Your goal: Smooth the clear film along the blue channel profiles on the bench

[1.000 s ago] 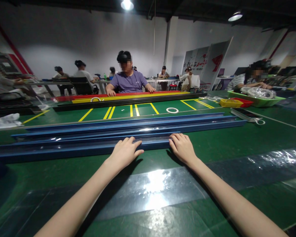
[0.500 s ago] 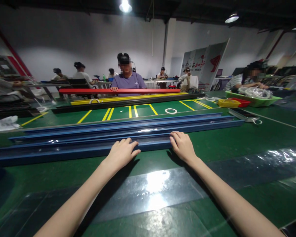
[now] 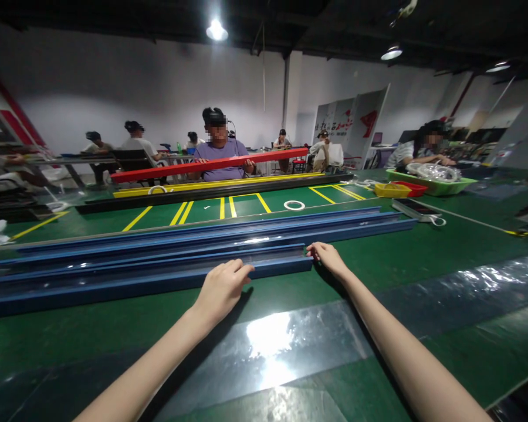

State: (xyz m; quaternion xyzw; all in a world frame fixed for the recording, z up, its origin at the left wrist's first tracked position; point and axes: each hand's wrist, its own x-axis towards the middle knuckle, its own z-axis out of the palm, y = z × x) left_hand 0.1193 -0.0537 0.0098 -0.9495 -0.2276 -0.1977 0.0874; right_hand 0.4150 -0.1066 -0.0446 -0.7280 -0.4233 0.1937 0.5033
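Note:
Several long blue channels lie side by side on the green table. My left hand (image 3: 223, 288) is closed on the near wall of the front blue channel (image 3: 158, 282), its fingertips hidden behind the wall. At the right end of that channel is my right hand (image 3: 328, 258), its fingers bent together against the end; anything between them is too small to make out. Behind the front channel lie the other blue channels (image 3: 356, 230). A clear plastic strip (image 3: 317, 328) lies flat in front of both hands.
Across the table a person (image 3: 220, 146) holds a red bar (image 3: 211, 164) above a yellow channel (image 3: 246, 181) and a black one (image 3: 229, 191). A white ring (image 3: 294, 206), a phone (image 3: 416, 209), yellow tray (image 3: 391, 190) and green basket (image 3: 453, 186) lie beyond the blue channels.
My right hand has shifted to the front channel's right end, its fingers drawn closer together. The person opposite has lifted and tilted the red bar. The view has turned slightly.

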